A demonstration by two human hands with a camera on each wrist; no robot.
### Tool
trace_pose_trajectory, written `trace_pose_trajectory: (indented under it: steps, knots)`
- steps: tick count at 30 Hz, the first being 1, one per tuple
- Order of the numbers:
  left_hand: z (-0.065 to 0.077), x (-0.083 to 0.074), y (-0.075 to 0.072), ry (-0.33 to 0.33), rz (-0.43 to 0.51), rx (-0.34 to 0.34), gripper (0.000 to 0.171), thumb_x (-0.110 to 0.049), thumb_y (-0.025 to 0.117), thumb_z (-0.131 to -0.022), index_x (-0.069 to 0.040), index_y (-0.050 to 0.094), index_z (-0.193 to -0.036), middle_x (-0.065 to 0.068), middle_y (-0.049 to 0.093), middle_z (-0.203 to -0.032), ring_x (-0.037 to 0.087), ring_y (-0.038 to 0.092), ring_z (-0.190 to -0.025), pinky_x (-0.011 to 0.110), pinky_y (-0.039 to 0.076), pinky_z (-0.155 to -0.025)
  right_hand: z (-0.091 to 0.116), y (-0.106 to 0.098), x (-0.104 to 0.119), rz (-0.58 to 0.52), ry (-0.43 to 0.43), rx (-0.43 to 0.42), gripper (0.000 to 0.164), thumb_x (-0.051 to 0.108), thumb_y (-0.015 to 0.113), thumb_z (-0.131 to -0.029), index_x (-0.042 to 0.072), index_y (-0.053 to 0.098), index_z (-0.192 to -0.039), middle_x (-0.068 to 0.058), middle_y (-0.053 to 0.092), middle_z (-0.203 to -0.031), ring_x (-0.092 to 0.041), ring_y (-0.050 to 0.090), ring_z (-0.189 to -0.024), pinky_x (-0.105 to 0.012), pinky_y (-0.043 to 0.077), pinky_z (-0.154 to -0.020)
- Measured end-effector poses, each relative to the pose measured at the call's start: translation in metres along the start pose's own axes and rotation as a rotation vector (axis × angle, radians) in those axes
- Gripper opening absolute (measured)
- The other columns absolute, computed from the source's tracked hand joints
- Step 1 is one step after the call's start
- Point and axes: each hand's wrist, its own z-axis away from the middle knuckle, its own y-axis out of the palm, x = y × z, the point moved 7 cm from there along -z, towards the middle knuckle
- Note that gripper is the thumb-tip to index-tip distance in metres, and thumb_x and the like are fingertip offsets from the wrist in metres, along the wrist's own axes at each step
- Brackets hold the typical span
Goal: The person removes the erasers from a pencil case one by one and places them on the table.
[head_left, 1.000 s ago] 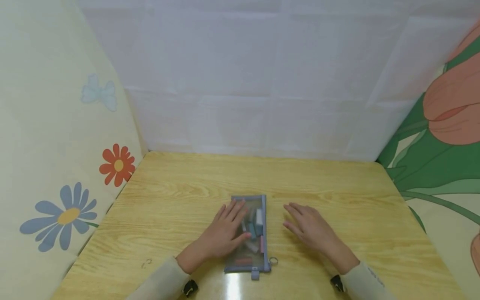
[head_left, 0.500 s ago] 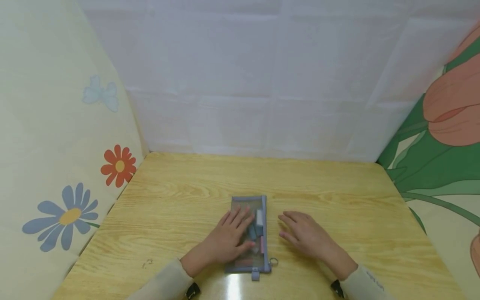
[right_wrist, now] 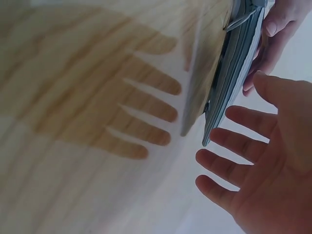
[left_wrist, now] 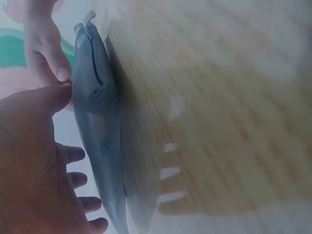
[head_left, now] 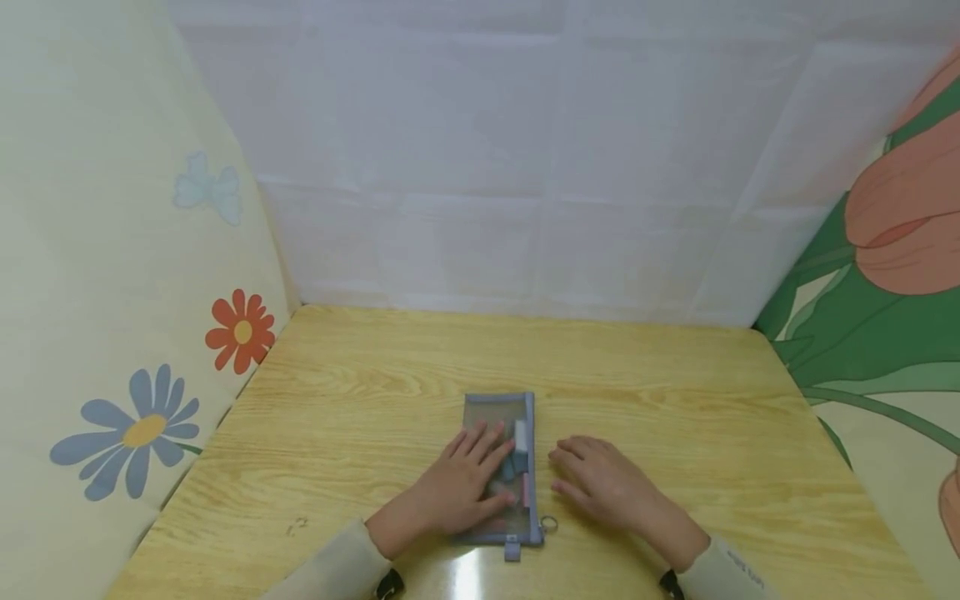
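Note:
A zip pouch with grey-blue edges and see-through mesh lies flat on the wooden table, its long zipper side to the right. Inside it show a white-and-blue block, a pink piece and other small items partly hidden by a hand. My left hand is spread over the pouch with straight fingers; in the left wrist view its thumb reaches the pouch while the other fingertips hover close to it. My right hand is just right of the zipper edge, fingers extended and loosely spread, holding nothing.
A metal ring hangs at the zipper's near end, and a fabric tab sticks out at the pouch's near edge. A white sheet stands behind the table. Flower-printed cloths flank both sides.
My left hand has slid slightly right and toward me over the pouch. The right hand has come left and nearer, closer to the zipper edge. The pouch has stayed in place.

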Motion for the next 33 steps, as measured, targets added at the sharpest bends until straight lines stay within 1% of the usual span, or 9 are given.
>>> trace_pose_trajectory:
  steps: [6,10,17,26,33]
  knots:
    - [0.002,-0.004,0.0,0.011,0.002,0.013,0.075,-0.061,0.045,-0.101,-0.014,0.033,-0.159,0.013,0.02,-0.168,0.04,0.02,-0.152,0.057,0.025,-0.121,0.002,0.0,0.01,0.01,-0.035,0.022,0.042,0.042,0.059,-0.101,0.012,0.066,-0.13,-0.013,0.061,-0.138,-0.034,0.055,-0.129,-0.054,0.044,-0.109]
    - [0.002,-0.006,-0.001,0.01,-0.004,0.015,0.076,-0.062,0.045,-0.101,-0.014,0.033,-0.159,0.012,0.02,-0.168,0.04,0.021,-0.152,0.057,0.025,-0.121,0.002,-0.001,0.014,0.007,-0.036,0.045,0.042,0.042,0.058,-0.102,0.012,0.066,-0.13,-0.011,0.062,-0.136,-0.032,0.056,-0.129,-0.052,0.045,-0.109]
    - [0.001,-0.007,0.005,0.018,-0.012,0.014,0.078,-0.063,0.045,-0.1,-0.016,0.03,-0.16,0.012,0.022,-0.167,0.04,0.021,-0.152,0.058,0.025,-0.121,0.003,0.001,0.02,-0.013,-0.053,0.094,0.039,0.04,0.058,-0.102,0.013,0.066,-0.129,-0.008,0.063,-0.133,-0.029,0.056,-0.127,-0.05,0.046,-0.109]
    - [0.0,-0.006,0.007,0.015,-0.007,0.037,0.078,-0.064,0.043,-0.101,-0.016,0.029,-0.161,0.009,0.026,-0.167,0.039,0.021,-0.152,0.056,0.025,-0.122,0.006,0.002,0.029,-0.017,-0.121,0.092,0.04,0.044,0.059,-0.101,0.015,0.067,-0.127,-0.005,0.065,-0.129,-0.026,0.059,-0.123,-0.048,0.049,-0.106]
    - [0.0,-0.005,0.008,0.017,0.011,0.042,0.078,-0.063,0.044,-0.101,-0.017,0.028,-0.161,0.009,0.026,-0.167,0.039,0.02,-0.153,0.057,0.025,-0.121,0.009,0.005,0.035,-0.016,-0.132,0.122,0.041,0.041,0.062,-0.099,0.014,0.067,-0.129,-0.004,0.065,-0.128,-0.025,0.059,-0.122,-0.047,0.049,-0.105]
